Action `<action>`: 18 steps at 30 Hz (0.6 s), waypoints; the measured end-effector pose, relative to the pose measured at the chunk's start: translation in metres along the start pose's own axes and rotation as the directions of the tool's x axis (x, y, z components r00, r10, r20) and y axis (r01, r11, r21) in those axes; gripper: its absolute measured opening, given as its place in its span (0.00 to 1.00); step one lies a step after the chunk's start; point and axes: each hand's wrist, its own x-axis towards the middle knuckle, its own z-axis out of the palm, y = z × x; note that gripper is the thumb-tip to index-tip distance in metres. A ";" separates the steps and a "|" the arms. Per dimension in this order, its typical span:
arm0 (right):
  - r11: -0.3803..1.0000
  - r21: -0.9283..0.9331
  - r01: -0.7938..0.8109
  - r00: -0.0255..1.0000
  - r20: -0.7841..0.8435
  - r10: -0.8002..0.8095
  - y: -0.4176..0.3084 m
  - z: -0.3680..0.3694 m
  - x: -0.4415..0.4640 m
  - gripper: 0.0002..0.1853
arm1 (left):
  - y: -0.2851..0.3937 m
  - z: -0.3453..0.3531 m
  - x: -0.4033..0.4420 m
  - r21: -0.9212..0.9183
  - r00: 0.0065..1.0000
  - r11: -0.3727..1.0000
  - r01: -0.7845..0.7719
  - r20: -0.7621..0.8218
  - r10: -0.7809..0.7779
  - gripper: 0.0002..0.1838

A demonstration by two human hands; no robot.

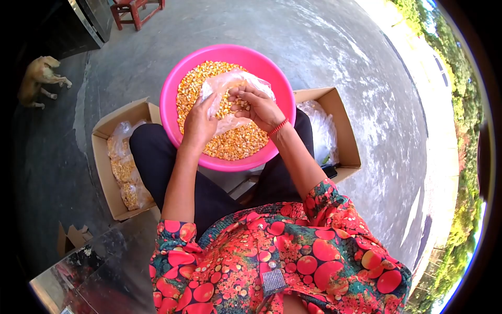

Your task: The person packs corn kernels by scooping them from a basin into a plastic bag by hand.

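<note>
A pink basin [285,89] full of yellow corn kernels [235,144] rests on my lap. Inside it lies a clear plastic bag [230,78] with some kernels in its mouth. My left hand [200,123] is closed on the bag's left edge. My right hand [261,109], with a red bracelet at the wrist, is over the bag's right side, its fingers curled and apart around kernels at the opening. Whether its fingertips grip any kernels is too small to tell.
An open cardboard box [102,152] on the left holds bags of corn [123,167]. Another box [348,136] on the right contains clear plastic bags [320,131]. A dog [39,78] and a red stool [136,13] are farther off on the concrete floor [340,47].
</note>
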 end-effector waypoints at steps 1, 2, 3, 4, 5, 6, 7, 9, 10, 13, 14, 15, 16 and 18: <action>1.000 0.000 0.001 1.000 0.001 -0.001 -0.001 0.003 0.001 0.08 | 0.002 -0.001 0.000 -0.045 1.000 0.999 0.008 -0.001 -0.008 0.28; 0.950 -0.285 0.126 0.992 0.017 -0.127 -0.001 0.006 0.004 0.10 | 0.001 -0.002 0.000 -0.043 1.000 0.999 0.008 -0.004 -0.008 0.28; 0.807 -0.542 0.237 0.969 0.066 -0.240 -0.001 0.009 0.005 0.12 | 0.001 -0.003 -0.001 -0.051 1.000 0.999 -0.009 -0.022 0.008 0.28; 0.807 -0.542 0.235 0.969 0.068 -0.237 -0.002 0.009 0.004 0.12 | 0.000 -0.003 -0.001 -0.060 0.999 0.998 -0.026 -0.039 0.023 0.28; 0.747 -0.633 0.206 0.978 0.100 -0.186 -0.003 0.008 0.001 0.11 | 0.000 -0.003 -0.001 -0.061 0.999 0.998 -0.023 -0.040 0.021 0.28; 0.675 -0.716 0.180 0.984 0.126 -0.129 -0.005 0.006 -0.003 0.11 | -0.001 -0.004 -0.001 -0.034 0.999 0.999 -0.023 -0.044 0.022 0.29; 0.594 -0.789 0.157 0.987 0.144 -0.069 -0.004 0.004 -0.007 0.11 | -0.001 -0.003 -0.001 -0.006 0.999 1.000 -0.023 -0.045 0.022 0.30; 0.535 -0.836 0.122 0.962 0.232 0.144 0.000 0.005 -0.021 0.09 | -0.006 0.000 0.000 0.023 0.999 0.999 -0.023 -0.039 0.024 0.30; 0.378 -0.888 0.262 0.946 0.314 0.084 0.018 -0.009 -0.016 0.10 | -0.006 0.002 0.002 0.054 0.999 0.998 -0.028 -0.037 0.030 0.30; -0.002 -0.980 0.200 0.978 0.200 -0.058 0.058 -0.024 -0.019 0.12 | -0.007 0.004 0.001 0.062 0.998 0.997 -0.039 -0.040 0.042 0.29; -0.003 -0.989 0.148 0.988 0.148 0.049 0.070 -0.028 -0.014 0.15 | -0.008 0.004 0.001 0.063 0.998 0.997 -0.039 -0.040 0.042 0.29; -0.002 -0.989 0.149 0.988 0.149 0.049 0.075 -0.024 -0.015 0.15 | -0.009 0.004 0.001 0.065 0.999 0.997 -0.032 -0.041 0.035 0.29; -0.032 -0.982 0.186 0.978 0.182 0.098 0.081 -0.019 -0.019 0.15 | -0.010 0.004 0.000 0.066 0.999 0.997 -0.026 -0.041 0.029 0.29; -0.041 -0.960 0.277 0.949 0.267 0.170 0.086 -0.011 -0.017 0.13 | -0.009 0.003 0.000 0.051 0.999 0.998 -0.026 -0.031 0.028 0.29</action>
